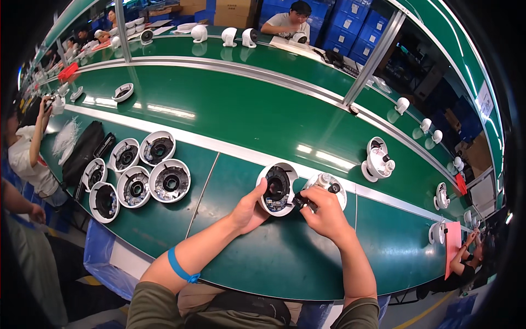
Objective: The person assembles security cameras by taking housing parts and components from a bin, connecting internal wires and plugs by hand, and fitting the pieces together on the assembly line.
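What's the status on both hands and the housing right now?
Left hand steadies white dome housing. Right hand pinches small dark part at its rim. Six similar housings lie left, apart.

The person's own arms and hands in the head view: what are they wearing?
Both hands, the left hand and the right hand, are bare, with no gloves. The forearms are uncovered too. A thin blue strap circles the left forearm near the elbow. Olive-green short sleeves cover the upper arms.
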